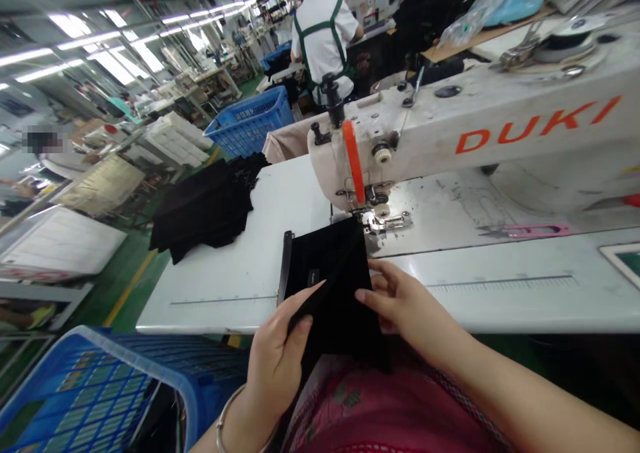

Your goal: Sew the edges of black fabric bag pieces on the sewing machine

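Note:
A black fabric piece [345, 293] with a small dark label [313, 277] hangs over the front edge of the sewing table. Its far corner reaches the needle area of the white sewing machine [420, 126]. My left hand [280, 346] pinches a raised fold of the fabric between thumb and fingers. On the right side, my right hand [400, 300] grips the fabric's edge, thumb on top and some fingertips hidden. Along the left edge of the piece runs a dark strip [285, 266], perhaps a zipper or binding.
A stack of black fabric pieces [205, 206] lies at the table's left end. Pink thread snips [537, 230] rest under the machine arm. One blue crate [185, 380] stands at lower left, another blue crate [255, 120] behind the table. A co-worker [323, 33] stands further back.

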`<state>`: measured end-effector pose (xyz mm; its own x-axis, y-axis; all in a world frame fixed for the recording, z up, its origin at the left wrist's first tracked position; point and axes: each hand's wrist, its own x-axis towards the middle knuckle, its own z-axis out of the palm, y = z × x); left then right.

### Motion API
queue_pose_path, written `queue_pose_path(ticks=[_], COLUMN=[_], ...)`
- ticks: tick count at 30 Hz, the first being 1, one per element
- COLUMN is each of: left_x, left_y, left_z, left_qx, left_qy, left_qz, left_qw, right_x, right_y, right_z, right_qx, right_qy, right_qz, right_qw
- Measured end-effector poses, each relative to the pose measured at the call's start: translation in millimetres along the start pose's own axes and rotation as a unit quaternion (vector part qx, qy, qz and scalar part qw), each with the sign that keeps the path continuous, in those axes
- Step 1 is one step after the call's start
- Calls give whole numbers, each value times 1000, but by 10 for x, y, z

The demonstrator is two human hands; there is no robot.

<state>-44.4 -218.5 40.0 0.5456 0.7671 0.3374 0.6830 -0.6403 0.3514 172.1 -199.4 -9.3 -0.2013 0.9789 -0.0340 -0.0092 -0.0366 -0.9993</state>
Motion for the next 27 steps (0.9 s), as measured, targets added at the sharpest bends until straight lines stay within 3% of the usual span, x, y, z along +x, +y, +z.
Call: queue_pose_path(ticks=[2,5,7,10,15,21,25,27], left_x=[1,-28,-57,-103,-164,-208,-303,-393], left_y=[-4,-1,30,119,228,240,264,219], left_z=[9,90,170,273,366,475,283,112], left_qx=[-39,8,78,121,61,3,53,114], left_qy=[-15,-120,-149,-120,-71,-45,-3,53], left_qz=[-22,62,107,135,200,172,139,74], left_qw=[999,991,980,976,975,984,989,989], right_x=[-171,-476,-629,-748,-813,-869,-893,-869], right_y=[53,135,161,168,163,186,238,252], right_z=[49,70,61,42,49,50,24,31], right_qx=[7,16,38,78,82,119,135,141], right_qy=[-34,-46,-53,-66,-77,-89,-91,-90], right_qz=[36,127,206,279,296,321,317,304], right_qw=[999,991,976,955,949,935,934,938])
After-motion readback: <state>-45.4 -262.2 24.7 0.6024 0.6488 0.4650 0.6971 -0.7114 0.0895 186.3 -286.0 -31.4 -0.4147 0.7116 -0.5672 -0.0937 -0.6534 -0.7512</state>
